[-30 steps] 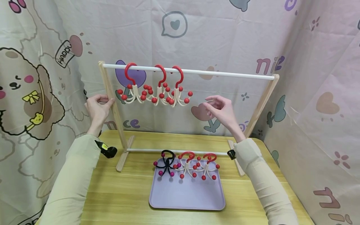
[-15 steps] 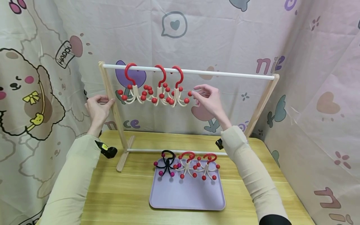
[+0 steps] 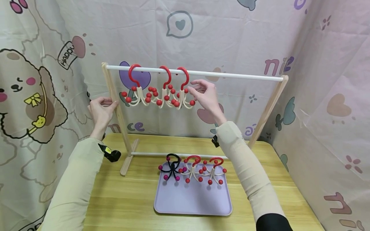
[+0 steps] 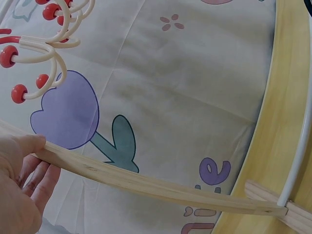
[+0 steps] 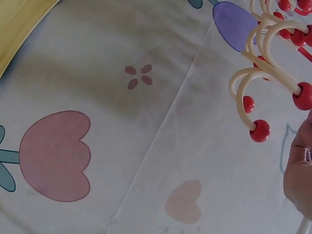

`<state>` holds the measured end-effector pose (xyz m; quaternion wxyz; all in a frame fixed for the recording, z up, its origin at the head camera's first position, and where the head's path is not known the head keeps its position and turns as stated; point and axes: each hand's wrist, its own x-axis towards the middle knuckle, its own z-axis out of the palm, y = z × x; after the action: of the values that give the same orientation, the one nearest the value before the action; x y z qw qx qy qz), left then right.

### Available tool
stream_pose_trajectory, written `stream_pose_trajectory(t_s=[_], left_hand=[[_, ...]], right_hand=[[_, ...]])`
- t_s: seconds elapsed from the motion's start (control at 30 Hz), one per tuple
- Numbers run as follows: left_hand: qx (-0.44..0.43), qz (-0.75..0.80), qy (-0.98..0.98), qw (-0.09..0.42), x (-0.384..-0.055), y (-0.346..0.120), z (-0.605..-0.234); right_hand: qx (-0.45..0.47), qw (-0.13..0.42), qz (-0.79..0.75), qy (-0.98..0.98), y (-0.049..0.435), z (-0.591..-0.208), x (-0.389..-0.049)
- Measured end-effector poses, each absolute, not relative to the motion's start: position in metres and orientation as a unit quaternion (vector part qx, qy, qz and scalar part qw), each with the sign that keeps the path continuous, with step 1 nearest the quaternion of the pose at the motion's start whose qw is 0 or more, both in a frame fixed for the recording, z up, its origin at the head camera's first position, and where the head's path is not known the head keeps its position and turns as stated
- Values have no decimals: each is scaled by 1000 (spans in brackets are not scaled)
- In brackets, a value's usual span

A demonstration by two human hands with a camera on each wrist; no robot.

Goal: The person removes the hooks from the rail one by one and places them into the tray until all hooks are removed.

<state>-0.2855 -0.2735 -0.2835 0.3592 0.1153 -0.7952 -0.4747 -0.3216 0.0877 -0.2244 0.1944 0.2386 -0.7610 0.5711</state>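
My left hand (image 3: 101, 110) pinches the left wooden post (image 4: 122, 178) of a garment rack between thumb and fingers. From the rack's white top bar (image 3: 231, 75) three cream multi-arm hanger hooks with red ball tips hang by red crooks: the left one (image 3: 139, 93), the middle one (image 3: 164, 93) and the right one (image 3: 182, 94). Beside the right one is my right hand (image 3: 206, 94), its fingers loosely bent and its fingertips right at a red ball. The right wrist view has this hand (image 5: 298, 180) at the right edge, just below a red ball (image 5: 303, 96).
A lilac tray (image 3: 192, 203) lies on the wooden table (image 3: 121, 199). At its back edge sit a black hanger hook (image 3: 172, 166) with magenta balls and two cream ones with red crooks. A printed curtain (image 3: 231, 38) surrounds the table.
My right hand has moved left and slightly up, from the space right of the hanging hooks to the rightmost one. My left hand has stayed on the post.
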Motion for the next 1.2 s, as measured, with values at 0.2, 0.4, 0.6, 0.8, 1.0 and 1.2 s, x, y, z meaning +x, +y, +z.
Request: stream_pose_trajectory(t_s=[0.2,0.4,0.6,0.8,1.0,1.2], left_hand=[[111,-470,-797,363,-286,-274,-284],[108,-478,-792,364,-286,-274,-284],[108,-478,-793,363,-286,-275,-284],[116,-469,-798,361,-286,-274,-284],[115,-467,-798,362,-285,-274,-285],[112,-470,-795,367,-287,-274,-286]], right_hand=[[235,209,554,-771,79,-219,-325],[239,215,543,-776,73,-216,-325],[237,222,538,-778,70,-216,-327],[238,227,545,-771,67,-215,-328],[241,237,552,-762,68,-216,-328],[240,242,564,-752,73,-217,-327]])
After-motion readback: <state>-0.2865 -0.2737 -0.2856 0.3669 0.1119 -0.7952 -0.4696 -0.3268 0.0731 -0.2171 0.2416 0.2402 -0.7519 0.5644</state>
